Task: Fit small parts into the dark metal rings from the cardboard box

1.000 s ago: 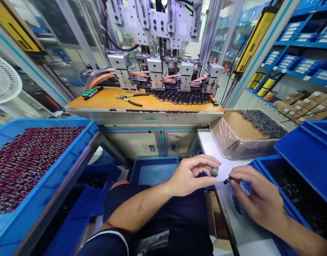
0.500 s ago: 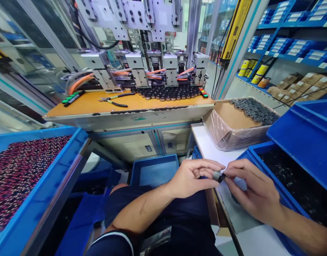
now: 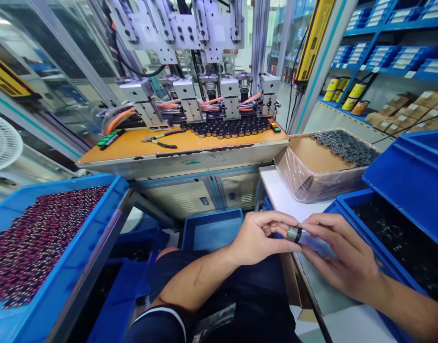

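Note:
My left hand [image 3: 260,237] pinches a small silver metal cylinder [image 3: 292,233] between thumb and fingers, above the edge of the white side table. A black cap [image 3: 299,235] sits at the cylinder's right end. Closed around that black end are the thumb and forefinger of my right hand [image 3: 338,252], which partly hide it. Just right of my right hand is a blue bin [image 3: 342,202] of small black parts [image 3: 390,233].
Ahead, a machine's orange worktop [image 3: 133,150] carries pliers [image 3: 164,139] and rows of black-topped cylinders [image 3: 233,128]. A plastic-lined carton [image 3: 304,178] stands right. At left is a blue tray [image 3: 115,183] of red-and-black parts [image 3: 51,238]; a blue bin [image 3: 214,228] sits below.
The black cap now lines up with the cylinder's end, where before it was tilted at the right fingertips. The view has shifted slightly left; both hands stay close together.

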`<state>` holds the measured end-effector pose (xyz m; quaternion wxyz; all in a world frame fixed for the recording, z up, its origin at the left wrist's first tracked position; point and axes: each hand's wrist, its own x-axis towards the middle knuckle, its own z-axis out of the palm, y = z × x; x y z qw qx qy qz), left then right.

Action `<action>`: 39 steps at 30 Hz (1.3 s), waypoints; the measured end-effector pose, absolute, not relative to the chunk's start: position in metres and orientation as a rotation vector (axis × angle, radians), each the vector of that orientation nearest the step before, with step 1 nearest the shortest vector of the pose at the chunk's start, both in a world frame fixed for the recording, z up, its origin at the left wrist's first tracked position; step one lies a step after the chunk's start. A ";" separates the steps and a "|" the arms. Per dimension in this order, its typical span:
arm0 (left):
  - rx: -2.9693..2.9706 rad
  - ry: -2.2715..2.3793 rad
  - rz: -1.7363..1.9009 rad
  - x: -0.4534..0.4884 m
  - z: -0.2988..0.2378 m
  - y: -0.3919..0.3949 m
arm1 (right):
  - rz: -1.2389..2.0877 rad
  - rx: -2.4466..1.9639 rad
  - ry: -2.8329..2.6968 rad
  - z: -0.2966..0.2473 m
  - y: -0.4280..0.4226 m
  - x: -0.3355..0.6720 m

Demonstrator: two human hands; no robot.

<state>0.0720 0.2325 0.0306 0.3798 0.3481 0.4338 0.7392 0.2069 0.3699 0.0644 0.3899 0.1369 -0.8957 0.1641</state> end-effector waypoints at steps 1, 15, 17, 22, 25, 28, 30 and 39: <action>0.897 1.125 1.886 0.072 0.031 0.232 | 0.397 0.352 -2.266 0.063 0.370 0.207; 0.793 1.047 1.853 0.077 0.035 0.230 | 0.311 0.425 -2.273 0.052 0.377 0.213; 0.786 1.044 1.856 0.078 0.036 0.230 | 0.292 0.425 -2.266 0.052 0.377 0.213; 0.758 1.035 1.840 0.079 0.038 0.231 | 0.294 0.442 -2.262 0.053 0.377 0.213; 0.762 1.023 1.841 0.079 0.037 0.230 | 0.301 0.453 -2.268 0.054 0.378 0.214; 0.776 1.007 1.848 0.078 0.036 0.229 | 0.301 0.458 -2.267 0.054 0.377 0.214; 0.773 1.001 1.853 0.078 0.035 0.229 | 0.296 0.464 -2.260 0.054 0.377 0.213; 0.733 1.011 1.847 0.078 0.034 0.230 | 0.260 0.450 -2.269 0.056 0.376 0.210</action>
